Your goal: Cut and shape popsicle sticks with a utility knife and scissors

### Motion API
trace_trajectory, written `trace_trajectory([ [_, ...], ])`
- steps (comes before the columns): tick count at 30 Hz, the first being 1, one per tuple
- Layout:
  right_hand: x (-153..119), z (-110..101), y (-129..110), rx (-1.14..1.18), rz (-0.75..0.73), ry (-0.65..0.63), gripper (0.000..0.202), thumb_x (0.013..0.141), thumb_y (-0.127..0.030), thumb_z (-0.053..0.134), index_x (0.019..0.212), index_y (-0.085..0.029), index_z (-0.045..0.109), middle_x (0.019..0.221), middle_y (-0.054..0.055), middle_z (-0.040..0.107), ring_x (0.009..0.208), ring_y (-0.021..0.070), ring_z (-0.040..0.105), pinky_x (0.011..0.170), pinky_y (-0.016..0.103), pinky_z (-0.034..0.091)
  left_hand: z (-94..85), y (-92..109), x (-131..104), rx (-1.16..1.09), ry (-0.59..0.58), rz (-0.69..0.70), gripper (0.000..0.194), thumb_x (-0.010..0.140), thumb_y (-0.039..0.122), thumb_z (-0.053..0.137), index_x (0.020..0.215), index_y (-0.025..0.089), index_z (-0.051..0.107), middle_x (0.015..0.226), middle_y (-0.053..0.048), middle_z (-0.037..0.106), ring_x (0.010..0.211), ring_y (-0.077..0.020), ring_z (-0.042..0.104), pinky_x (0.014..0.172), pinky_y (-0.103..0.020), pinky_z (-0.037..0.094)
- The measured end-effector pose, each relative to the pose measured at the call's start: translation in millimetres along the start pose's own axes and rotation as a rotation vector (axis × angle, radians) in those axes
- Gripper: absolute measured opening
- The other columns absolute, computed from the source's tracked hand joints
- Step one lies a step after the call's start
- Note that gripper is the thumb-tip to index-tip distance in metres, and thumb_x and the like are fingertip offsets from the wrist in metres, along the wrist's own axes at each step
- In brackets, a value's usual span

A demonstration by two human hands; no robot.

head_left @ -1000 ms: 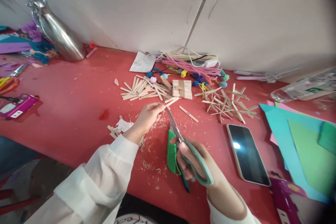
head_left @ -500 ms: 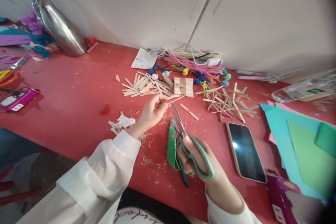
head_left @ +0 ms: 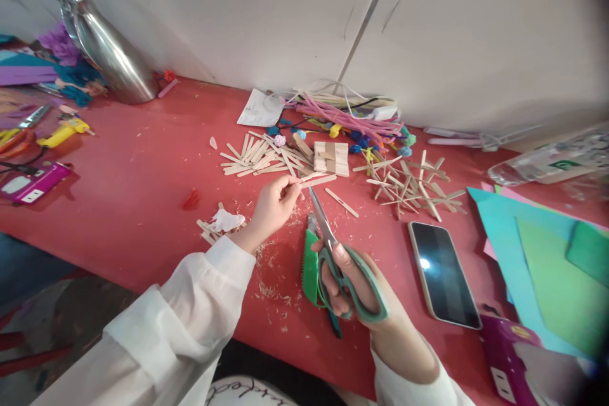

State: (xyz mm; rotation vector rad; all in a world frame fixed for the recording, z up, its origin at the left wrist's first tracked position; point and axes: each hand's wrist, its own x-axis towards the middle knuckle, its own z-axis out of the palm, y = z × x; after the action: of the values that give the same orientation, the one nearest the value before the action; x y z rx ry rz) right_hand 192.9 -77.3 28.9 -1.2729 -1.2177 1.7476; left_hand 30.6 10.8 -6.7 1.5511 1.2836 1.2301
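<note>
My left hand [head_left: 275, 206] pinches the end of a thin wooden craft stick [head_left: 320, 181], whose other end points to the right. My right hand [head_left: 366, 285] has its fingers through the green handles of a pair of scissors [head_left: 323, 222]. The scissor blades look closed together, their tip just below the stick and seemingly apart from it. Under the scissors, partly hidden, lie a green comb-edged tool [head_left: 310, 266] and a dark-handled cutter [head_left: 336, 325]. A single craft stick [head_left: 341, 202] rests right of the blades. Wood shavings [head_left: 269, 292] are scattered around.
Loose craft sticks [head_left: 257, 155], a bundled stack [head_left: 332, 168] and a crisscross heap [head_left: 413, 187] lie beyond my hands. A phone [head_left: 445, 274] and coloured paper [head_left: 542, 266] are at right. A steel jug [head_left: 111, 47], yellow glue gun [head_left: 65, 132] and purple box [head_left: 35, 183] stand left.
The yellow glue gun now lies at the left, where it was not visible before. My left hand has shifted slightly left and down with the stick. The scissors remain nearly in place.
</note>
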Motion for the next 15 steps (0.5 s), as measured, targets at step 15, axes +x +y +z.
trace_trajectory([
  [15, -0.2, -1.5, 1.6, 0.020, -0.001, -0.031, 0.043, 0.084, -0.056, 0.042, 0.096, -0.016, 0.052, 0.048, -0.007, 0.044, 0.032, 0.0068, 0.039, 0.032, 0.020, 0.030, -2.1, 8.1, -1.9, 0.027, 0.007, -0.003, 0.015, 0.088, 0.026, 0.042, 0.076, 0.018, 0.049, 0.059, 0.003, 0.049, 0.046, -0.0081, 0.039, 0.047, -0.020, 0.032],
])
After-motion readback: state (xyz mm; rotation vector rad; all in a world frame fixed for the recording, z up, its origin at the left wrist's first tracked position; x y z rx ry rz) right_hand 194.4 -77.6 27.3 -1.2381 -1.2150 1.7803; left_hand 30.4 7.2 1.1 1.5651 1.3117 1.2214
